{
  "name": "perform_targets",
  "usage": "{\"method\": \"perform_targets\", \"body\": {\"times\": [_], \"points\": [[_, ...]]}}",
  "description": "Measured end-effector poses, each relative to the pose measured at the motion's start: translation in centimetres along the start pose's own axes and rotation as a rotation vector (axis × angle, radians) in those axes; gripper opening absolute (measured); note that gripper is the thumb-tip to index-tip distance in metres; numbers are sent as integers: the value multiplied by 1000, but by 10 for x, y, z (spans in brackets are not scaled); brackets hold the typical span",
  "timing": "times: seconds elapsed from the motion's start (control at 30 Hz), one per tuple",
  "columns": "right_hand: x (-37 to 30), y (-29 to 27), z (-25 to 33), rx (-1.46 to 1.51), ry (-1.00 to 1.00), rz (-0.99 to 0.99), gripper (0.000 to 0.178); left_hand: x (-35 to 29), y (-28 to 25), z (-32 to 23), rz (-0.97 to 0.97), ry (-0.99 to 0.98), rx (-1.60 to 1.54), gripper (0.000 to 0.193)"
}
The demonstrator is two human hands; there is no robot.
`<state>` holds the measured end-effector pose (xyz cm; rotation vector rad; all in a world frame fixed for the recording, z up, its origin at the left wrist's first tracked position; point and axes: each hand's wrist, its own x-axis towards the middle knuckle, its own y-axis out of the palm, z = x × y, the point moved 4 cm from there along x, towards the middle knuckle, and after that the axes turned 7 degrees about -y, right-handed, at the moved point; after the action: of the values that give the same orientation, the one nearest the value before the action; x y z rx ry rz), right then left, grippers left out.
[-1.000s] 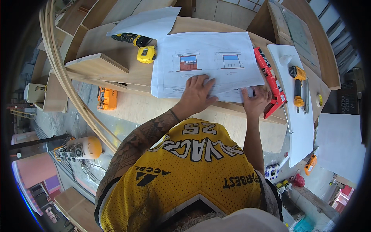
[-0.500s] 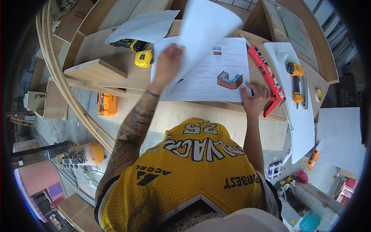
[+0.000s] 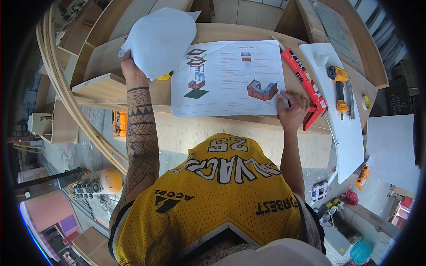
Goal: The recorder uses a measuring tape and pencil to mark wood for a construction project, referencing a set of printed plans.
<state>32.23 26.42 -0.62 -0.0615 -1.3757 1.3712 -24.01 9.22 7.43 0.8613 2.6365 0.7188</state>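
Note:
In my left hand (image 3: pixel 132 71) is the edge of a large white paper sheet (image 3: pixel 164 37), its fingers closed on it and partly hidden. The raised sheet curls over the left side of the workbench and covers part of a yellow tool (image 3: pixel 166 76). Flat in front of me lies a printed drawing sheet (image 3: pixel 226 95) with an exploded view and a counter-shaped sketch. My right hand (image 3: pixel 293 110) rests at its lower right corner with curled fingers; a small dark thing shows between thumb and fingers, too small to name. Just right of that hand lies a red caulking gun (image 3: pixel 306 80).
A white board (image 3: pixel 341 146) on the right bears a yellow and black nail gun (image 3: pixel 341 88). Next to it sits a yellow tape roll (image 3: pixel 365 102). Bent wooden strips (image 3: pixel 66 97) arc along the left. An orange case (image 3: pixel 120 124) and an air compressor (image 3: pixel 100 181) stand below.
My left hand has swung the lifted sheet leftward, off the drawing sheet, uncovering the exploded view. The sheet now hangs over the yellow tool. My right hand has stayed nearly in place.

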Motion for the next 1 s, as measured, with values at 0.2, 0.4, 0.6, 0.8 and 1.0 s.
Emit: {"method": "perform_targets", "body": {"times": [0.2,0.4,0.6,0.8,1.0], "points": [[-8,-2,-6,29,14,17,23,-59,16,2,-152,-57,-146,61],[-9,-7,-10,24,10,24,23,-75,3,22,-103,-113,166,46],[-11,-2,-10,18,9,19,23,-116,2,36,12,-118,36,32],[-13,8,12,24,-34,26,23,-154,-35,30,-41,-125,210,27],[-55,-8,63,31,-240,-93,19,-199,-116,50,-30,-129,221,30]]}}
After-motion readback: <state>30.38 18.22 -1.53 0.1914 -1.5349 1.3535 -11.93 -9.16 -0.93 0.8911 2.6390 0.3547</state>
